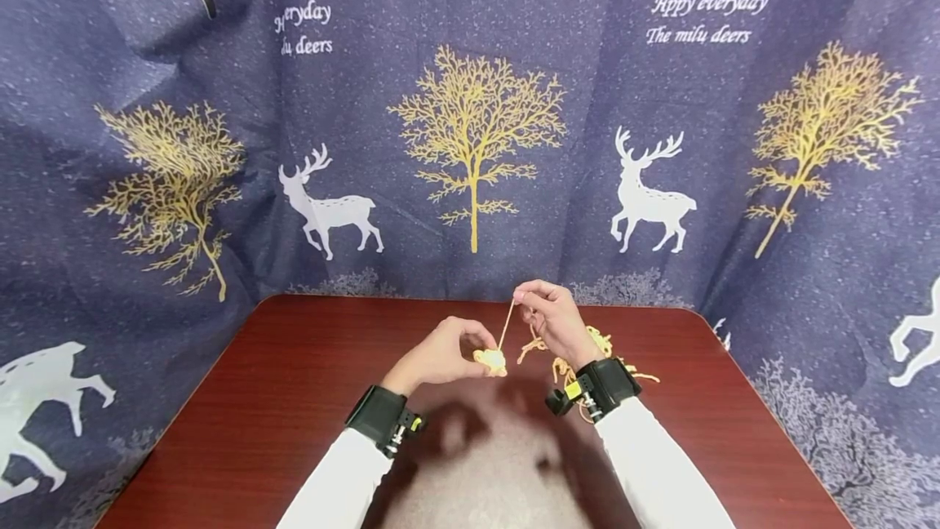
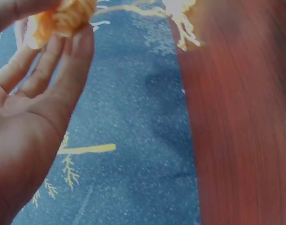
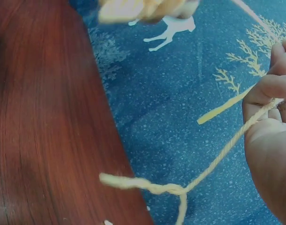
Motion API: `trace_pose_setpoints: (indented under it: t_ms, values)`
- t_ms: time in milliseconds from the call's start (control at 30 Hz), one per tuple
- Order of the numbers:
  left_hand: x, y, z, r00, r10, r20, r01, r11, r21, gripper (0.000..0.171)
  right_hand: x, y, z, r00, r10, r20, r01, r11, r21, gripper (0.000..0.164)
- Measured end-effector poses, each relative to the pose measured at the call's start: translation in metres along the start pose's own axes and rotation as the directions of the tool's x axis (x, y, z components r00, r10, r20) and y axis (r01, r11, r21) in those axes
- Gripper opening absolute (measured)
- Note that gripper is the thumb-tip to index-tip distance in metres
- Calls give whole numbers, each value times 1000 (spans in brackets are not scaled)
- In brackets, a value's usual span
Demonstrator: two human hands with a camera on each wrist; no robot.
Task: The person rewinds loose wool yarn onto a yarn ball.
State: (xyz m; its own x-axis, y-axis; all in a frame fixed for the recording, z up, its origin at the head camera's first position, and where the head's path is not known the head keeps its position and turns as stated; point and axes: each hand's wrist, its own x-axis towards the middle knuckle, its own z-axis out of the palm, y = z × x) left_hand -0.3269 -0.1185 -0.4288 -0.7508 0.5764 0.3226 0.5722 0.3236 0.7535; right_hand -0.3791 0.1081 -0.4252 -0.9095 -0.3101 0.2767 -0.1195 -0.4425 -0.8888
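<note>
A small wound bundle of pale yellow yarn (image 1: 490, 361) sits between the thumb and fingers of my left hand (image 1: 450, 351), held above the table. From it a strand (image 1: 507, 325) runs taut up to my right hand (image 1: 552, 315), which pinches it at the fingertips, higher and to the right. In the left wrist view the wound yarn (image 2: 70, 18) shows its coils against the fingertips. Below the right hand hangs more of the strand (image 3: 222, 152), with a twist or knot and a short loose end in the right wrist view.
A loose tangle of the same yarn (image 1: 600, 340) lies on the red-brown wooden table (image 1: 294, 398), partly behind my right hand and wrist. At the table's far edge hangs a dark blue curtain (image 1: 514, 211) printed with trees and deer. Each wrist wears a black camera band.
</note>
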Motion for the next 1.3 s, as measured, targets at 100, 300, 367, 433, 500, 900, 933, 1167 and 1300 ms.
trace_pose_setpoints:
  t_ms: [100,300,367,433,500,900,933,1167,1300]
  values:
    - [0,7,-1,998,57,-13,-58,995,-84,25,2,2,-2,1000,13,-26,-13,1000,11,27]
    - [5,19,-4,982,142,-124,-174,935,-309,30,1,7,-1,999,42,-28,-43,998,-50,22]
    - [7,22,-4,974,139,-180,-199,904,-378,31,0,9,0,999,49,-11,-49,995,-84,19]
    - [8,24,-5,961,130,-244,-229,869,-438,32,-3,10,2,999,54,4,-54,992,-114,19]
    - [10,26,-5,944,115,-308,-260,835,-484,33,-5,11,5,998,61,19,-58,990,-126,22]
    - [22,31,2,734,-252,-631,-294,719,-630,28,-16,18,16,995,65,80,-35,944,-328,5]
    - [23,30,2,714,-277,-643,-286,723,-629,28,-18,17,17,994,64,84,-31,939,-343,4]
    - [24,18,1,602,-353,-716,-203,799,-565,33,-25,18,18,995,57,83,-15,901,-434,16]
    - [22,8,1,556,-344,-756,-154,852,-501,33,-28,20,16,995,54,85,-8,885,-466,15]
